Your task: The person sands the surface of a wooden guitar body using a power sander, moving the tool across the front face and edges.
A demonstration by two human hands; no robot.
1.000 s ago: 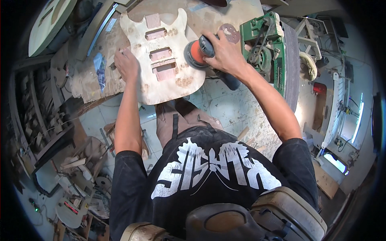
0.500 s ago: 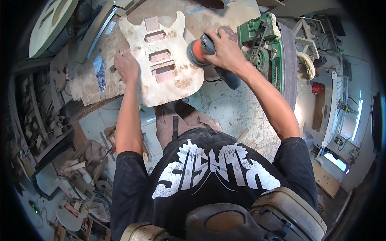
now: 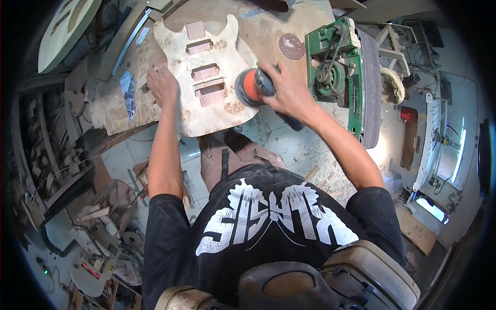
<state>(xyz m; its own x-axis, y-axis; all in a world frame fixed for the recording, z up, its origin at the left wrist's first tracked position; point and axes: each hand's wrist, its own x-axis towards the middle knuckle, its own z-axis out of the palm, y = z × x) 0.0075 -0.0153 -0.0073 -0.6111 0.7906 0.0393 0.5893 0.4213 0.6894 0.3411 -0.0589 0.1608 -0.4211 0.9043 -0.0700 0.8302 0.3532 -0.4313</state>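
Observation:
A pale, unfinished electric guitar body point(image 3: 175, 46) lies on the workbench, its pickup cutouts and brown burl patches facing up. My left hand point(image 3: 162, 87) grips its left edge, with the fingertips partly hidden on the outer side. My right hand point(image 3: 289, 92) is wrapped round the top of an orange and black random orbital sander point(image 3: 251, 85). The sander is tilted, and its pad lies over the body's right edge near the lower cutout. Whether the whole pad touches the wood I cannot tell.
A green belt sander point(image 3: 330, 72) stands right of the bench. A round brown sanding disc point(image 3: 292, 46) lies on the dusty workbench point(image 3: 279, 26). Another guitar body point(image 3: 64, 39) is at the upper left, and wood offcuts point(image 3: 98, 217) clutter the lower left.
My right hand has brought the sander left and slightly down along the guitar body's right edge. The sanding disc behind it now shows fully. My left hand has stayed in place.

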